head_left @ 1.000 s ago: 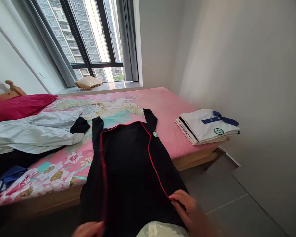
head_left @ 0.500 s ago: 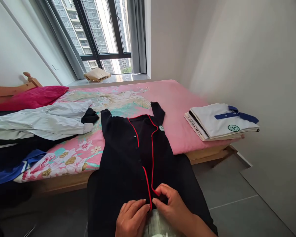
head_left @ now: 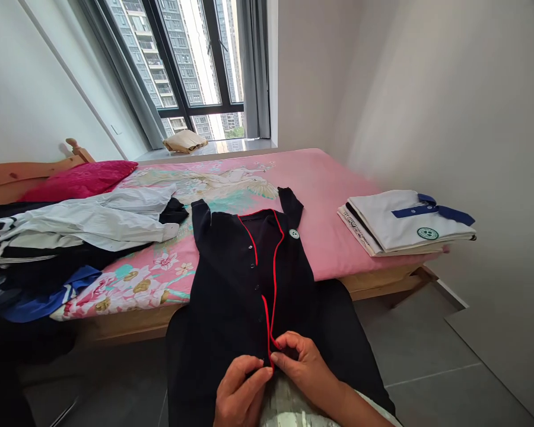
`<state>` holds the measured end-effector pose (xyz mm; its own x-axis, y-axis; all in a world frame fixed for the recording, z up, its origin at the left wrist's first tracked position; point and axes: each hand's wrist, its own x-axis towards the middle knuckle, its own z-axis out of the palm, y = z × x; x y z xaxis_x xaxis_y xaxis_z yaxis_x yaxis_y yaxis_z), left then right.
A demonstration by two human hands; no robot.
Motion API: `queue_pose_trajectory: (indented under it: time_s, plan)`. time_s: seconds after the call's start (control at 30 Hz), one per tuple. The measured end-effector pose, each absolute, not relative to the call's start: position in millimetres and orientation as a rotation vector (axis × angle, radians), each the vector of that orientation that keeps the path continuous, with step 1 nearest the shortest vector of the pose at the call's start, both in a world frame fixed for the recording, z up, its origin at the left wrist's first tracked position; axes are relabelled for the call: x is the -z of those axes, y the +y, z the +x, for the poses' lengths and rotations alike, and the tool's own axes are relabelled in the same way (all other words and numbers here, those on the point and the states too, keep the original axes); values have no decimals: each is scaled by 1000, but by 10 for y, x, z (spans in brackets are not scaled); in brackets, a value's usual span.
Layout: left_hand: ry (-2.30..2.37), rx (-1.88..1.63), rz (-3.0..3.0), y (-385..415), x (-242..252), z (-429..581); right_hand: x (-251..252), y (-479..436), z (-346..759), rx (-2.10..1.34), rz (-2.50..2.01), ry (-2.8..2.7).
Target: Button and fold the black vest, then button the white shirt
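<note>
Head view, bedroom, daylight from the window (head_left: 191,65) past the far edge of the bed (head_left: 320,207). Grey curtain (head_left: 255,71) at its right side; folded beige cloth (head_left: 186,141) on the windowsill (head_left: 238,144). Plain pale wall (head_left: 471,118) to the right, grey tiled floor (head_left: 418,344) below. Bed has a pink sheet with flowers and a bird print, wooden frame, wooden headboard (head_left: 31,172) at the left end. Red pillow (head_left: 84,179) against headboard. Heap of loose clothes toward the near left corner: white garment (head_left: 102,216) on top, dark pieces under, blue garment (head_left: 57,300) by the near edge. Stack of folded shirts (head_left: 391,222) at the near right corner, slightly over the right edge, white one with navy collar uppermost.

Black cardigan (head_left: 226,284), red trim, round badge (head_left: 294,233): shoulders and sleeves on the bed, body coming over the middle of the near edge onto the person's lap. Left hand (head_left: 243,391) has thumb and forefinger pinched on the bottom of one front edge. Right hand (head_left: 305,370), just beside it, pinches the other front edge, fingertips nearly together; exact fold between them is hard to make out.
</note>
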<state>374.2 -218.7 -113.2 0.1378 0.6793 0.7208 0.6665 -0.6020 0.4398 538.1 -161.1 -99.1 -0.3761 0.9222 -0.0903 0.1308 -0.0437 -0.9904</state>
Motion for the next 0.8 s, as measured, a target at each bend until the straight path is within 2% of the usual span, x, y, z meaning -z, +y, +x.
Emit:
queue_pose_trajectory:
  time_s: [0.5, 0.67, 0.8]
  plan:
    - [1290, -1427, 2521, -2155, 973, 3757, 881, -1557, 5493, -1222, -795, -2061]
    - [1319, -1382, 2376, -2154, 918, 3817, 994, -1594, 5430, -977, -908, -2001]
    - [1590, -1383, 2093, -2119, 891, 3858, 1036, -1574, 5435, -784, -903, -1981]
